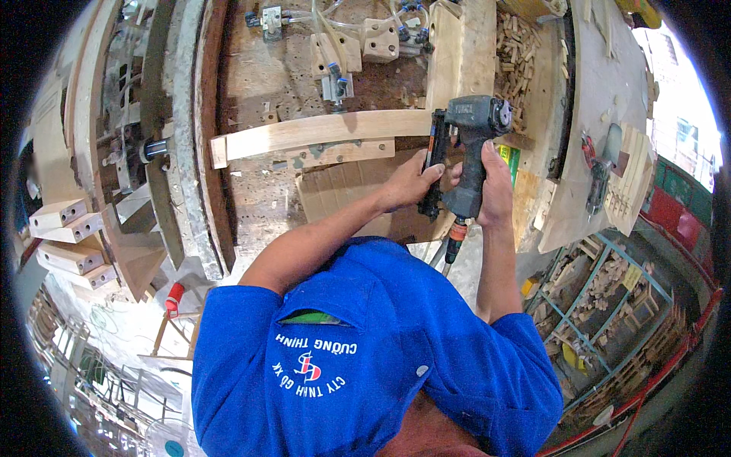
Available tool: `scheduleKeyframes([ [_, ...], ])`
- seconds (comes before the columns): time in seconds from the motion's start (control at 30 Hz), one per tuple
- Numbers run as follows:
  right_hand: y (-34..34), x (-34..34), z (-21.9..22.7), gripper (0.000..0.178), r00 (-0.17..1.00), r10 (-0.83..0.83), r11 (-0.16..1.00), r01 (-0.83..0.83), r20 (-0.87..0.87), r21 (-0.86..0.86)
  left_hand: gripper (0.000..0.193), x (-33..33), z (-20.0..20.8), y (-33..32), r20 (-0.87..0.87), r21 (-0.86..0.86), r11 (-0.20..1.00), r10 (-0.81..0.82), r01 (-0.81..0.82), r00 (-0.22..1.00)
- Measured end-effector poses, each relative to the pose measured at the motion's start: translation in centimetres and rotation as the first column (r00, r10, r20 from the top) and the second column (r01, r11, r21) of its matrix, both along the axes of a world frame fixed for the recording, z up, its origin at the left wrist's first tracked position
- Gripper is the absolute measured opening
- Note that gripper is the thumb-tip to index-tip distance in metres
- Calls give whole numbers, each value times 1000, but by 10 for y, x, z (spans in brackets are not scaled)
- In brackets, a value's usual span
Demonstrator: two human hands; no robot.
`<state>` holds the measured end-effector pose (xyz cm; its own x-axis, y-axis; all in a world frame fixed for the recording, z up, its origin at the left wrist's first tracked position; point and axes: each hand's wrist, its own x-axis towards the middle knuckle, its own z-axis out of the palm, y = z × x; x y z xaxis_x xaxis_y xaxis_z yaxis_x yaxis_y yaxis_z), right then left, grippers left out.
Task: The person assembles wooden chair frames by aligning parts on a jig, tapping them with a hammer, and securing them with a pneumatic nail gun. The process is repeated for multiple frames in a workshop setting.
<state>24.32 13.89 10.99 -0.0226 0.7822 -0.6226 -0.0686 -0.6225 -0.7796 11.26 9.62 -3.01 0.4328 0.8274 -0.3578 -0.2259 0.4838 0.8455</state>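
Note:
A black pneumatic nail gun [472, 164] is held upright over the workbench, its air hose fitting at the lower end of the handle. Wrapped round that handle is my right hand [496, 181]. My left hand [411, 181] closes on the gun's magazine, its fingertips partly hidden behind it. Just beyond my hands, a long, slightly curved pale wooden strip [320, 134] lies across the bench. The strip's left end meets a small wooden end piece [219, 151], and its right end runs up to the gun's nose, where the contact is hidden.
Pneumatic clamps on wooden blocks [335, 57] with clear tubes stand beyond the strip. Many small wooden dowels [518, 57] lie at the far right. Pliers [590, 156] rest on the right-hand board. A cardboard piece [327, 190] lies under my left arm.

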Motion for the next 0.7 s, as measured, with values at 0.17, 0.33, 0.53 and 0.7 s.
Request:
scheduleKeyframes([
  [0.17,3,-1,5,40,994,74,997,-73,85,-16,35,9,-12,-4,164,-30,999,16,-12,986],
  [0.33,-5,14,29,35,997,-25,999,27,77,-25,44,-4,21,-3,56,-156,967,-197,203,979],
  [0.53,-36,101,94,33,849,-116,982,20,515,189,39,-59,27,-20,-147,74,987,-132,144,980],
  [0.7,-50,234,89,46,214,-141,964,-191,967,183,36,-153,31,5,-282,15,985,168,-170,945],
])
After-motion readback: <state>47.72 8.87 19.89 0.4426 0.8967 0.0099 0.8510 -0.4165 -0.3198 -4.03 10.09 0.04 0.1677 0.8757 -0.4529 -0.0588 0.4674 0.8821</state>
